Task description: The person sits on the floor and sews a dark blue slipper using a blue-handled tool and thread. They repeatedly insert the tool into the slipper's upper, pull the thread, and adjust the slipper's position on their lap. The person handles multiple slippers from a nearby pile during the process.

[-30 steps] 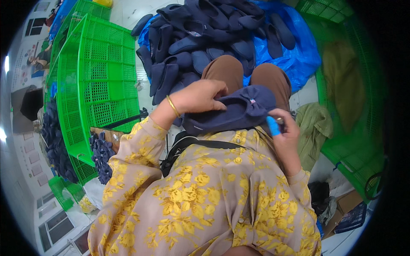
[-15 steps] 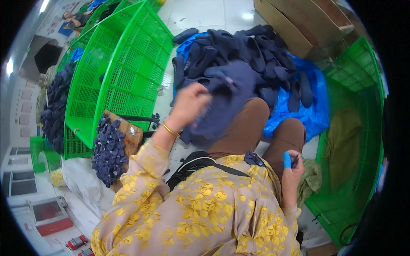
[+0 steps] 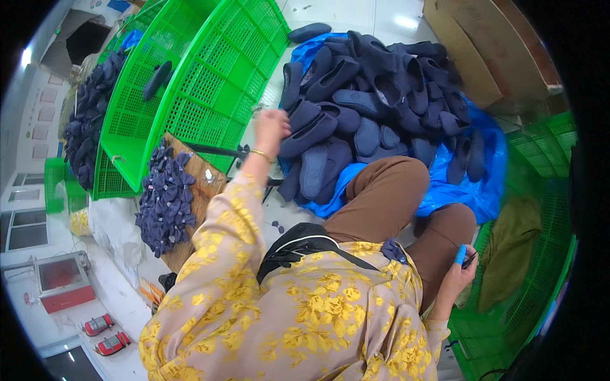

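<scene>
My left hand [image 3: 272, 131], with a gold bangle at the wrist, is raised at the left edge of the shoe pile. Its fingers are curled in and slightly blurred, and no shoe shows in them. Down by my right knee, my right hand [image 3: 459, 274] is closed around a small dark thing [image 3: 471, 259], mostly hidden by the fingers. One of its fingers wears a blue cover [image 3: 460, 254]. In front of me, navy slip-on shoes [image 3: 375, 95] lie heaped, some soles up, on a blue plastic sheet [image 3: 470, 187]. A small navy fabric piece [image 3: 394, 251] rests on my lap.
Left of me, small navy fabric bows [image 3: 166, 200] cover a wooden board [image 3: 206, 174]. Green mesh crates [image 3: 216, 76] stand beyond it, one holding a shoe [image 3: 157, 80]. At right are cardboard boxes [image 3: 467, 51] and a green crate [image 3: 540, 254] with olive cloth [image 3: 508, 254].
A blurred navy shoe beside my left hand has left it. That hand has drawn away from my knees toward the pile's left edge. My right hand still grips its small dark thing.
</scene>
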`<state>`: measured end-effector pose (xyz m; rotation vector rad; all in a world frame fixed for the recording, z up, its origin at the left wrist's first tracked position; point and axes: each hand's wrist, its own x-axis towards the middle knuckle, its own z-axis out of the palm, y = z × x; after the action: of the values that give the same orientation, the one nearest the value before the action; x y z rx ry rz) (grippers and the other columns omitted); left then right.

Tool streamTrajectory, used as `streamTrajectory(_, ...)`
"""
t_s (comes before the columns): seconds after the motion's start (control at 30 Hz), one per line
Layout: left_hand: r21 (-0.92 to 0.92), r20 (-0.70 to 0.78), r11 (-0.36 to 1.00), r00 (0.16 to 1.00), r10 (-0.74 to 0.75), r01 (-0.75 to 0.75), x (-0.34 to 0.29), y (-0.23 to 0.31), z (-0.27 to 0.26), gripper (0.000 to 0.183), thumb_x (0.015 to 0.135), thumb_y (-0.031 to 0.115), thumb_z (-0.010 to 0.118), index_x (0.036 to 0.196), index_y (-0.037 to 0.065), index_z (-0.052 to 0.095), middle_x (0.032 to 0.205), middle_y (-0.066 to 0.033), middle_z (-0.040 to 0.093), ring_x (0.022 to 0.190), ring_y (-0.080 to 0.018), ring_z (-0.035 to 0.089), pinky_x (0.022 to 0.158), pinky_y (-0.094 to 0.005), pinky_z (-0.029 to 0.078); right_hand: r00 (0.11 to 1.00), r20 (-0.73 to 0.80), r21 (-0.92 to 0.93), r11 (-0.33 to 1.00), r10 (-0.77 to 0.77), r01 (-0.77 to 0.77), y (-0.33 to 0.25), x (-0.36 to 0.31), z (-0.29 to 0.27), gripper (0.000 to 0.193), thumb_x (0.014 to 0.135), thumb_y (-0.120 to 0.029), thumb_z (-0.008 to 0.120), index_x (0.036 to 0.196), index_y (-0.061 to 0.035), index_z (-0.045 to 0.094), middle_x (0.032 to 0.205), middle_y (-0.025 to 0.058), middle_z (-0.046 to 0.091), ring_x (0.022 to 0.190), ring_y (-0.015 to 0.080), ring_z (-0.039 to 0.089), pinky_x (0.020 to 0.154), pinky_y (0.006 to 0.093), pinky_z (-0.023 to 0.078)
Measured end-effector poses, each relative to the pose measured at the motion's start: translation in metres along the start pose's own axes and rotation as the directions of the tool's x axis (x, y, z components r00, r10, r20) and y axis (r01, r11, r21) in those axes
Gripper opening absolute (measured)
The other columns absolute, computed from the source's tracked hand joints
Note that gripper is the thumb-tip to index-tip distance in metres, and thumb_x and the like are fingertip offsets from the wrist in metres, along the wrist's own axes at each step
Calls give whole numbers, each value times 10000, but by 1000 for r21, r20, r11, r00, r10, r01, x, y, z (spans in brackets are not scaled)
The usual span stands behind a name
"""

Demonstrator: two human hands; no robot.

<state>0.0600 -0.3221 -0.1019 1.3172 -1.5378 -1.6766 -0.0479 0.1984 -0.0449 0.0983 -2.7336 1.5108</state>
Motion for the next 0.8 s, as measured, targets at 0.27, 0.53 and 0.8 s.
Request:
streamTrajectory(0.27,704,-129,578,875,-466,412,-4,-252,-4,481,747,180,742,1130,-87,627,1162,-297,632,1141,-415,600,959,-399,496,990,-57,-278,955,-128,107,2,1,20,133,974,-149,585,962,-17,593,791,-14,517,651,67,400,564,233,344)
streamTrajectory(0.53,184,176,707,684,-707,683,1,-211,31,300,745,135,747,995,37,615,878,-91,664,723,-208,663,584,-314,514,991,-35,-360,926,-130,108,-2,4,25,121,974,-133,583,950,-14,580,767,-28,477,613,62,350,530,235,303)
streamTrajectory(0.8,-21,562,788,659,-500,616,-44,-91,86,357,763,137,740,1078,11,631,979,-94,694,844,-206,681,774,-355,559,974,-54,-319,929,-218,190,-6,5,34,119,954,-120,602,990,-7,608,831,60,602,693,156,548,642,279,459)
